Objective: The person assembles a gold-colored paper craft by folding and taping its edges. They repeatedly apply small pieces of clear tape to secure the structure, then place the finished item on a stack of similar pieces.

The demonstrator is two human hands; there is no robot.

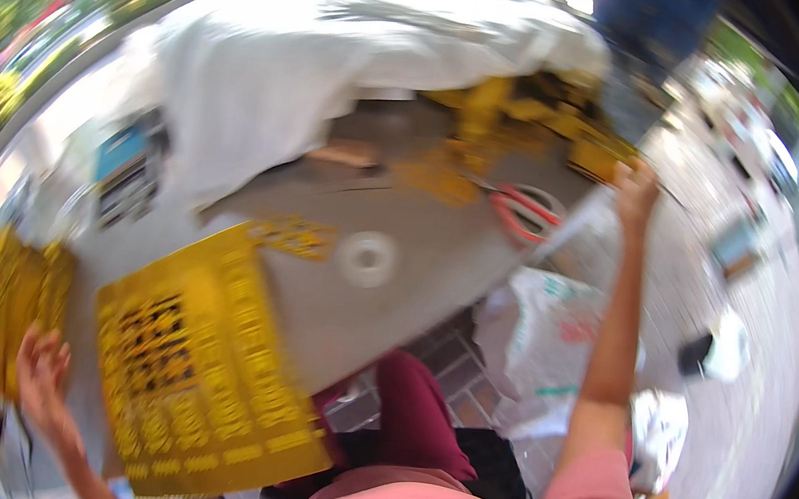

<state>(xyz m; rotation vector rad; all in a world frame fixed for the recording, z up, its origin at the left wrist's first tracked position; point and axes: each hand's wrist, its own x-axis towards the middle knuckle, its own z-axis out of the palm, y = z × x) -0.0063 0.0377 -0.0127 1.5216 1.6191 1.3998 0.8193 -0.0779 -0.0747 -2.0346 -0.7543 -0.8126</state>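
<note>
A large yellow sheet [224, 347] with rows of raised patterns and a dark cut-out area lies on the near left of the table [406, 311]. To its left, my left hand [42, 373] is raised with its fingers apart, next to a stack of folded yellow material [34, 292]. My right hand [636, 194] stretches to the far right corner, its fingertips at the edge of a yellow bundle [601, 153]; blur hides whether it grips it. Red-handled scissors [527, 213] lie near that corner. Beyond the sheet are a yellow patterned strip [295, 236] and a white roll [368, 258].
White cloth [264, 73] drapes over a heap along the table's far side. A blue box-like object [123, 152] stands at the left. Printed plastic bags [546, 344] rest beside my knee. A dark blue shape [646, 40], blurred, rises beyond the right corner, and paving [744, 446] runs along the right.
</note>
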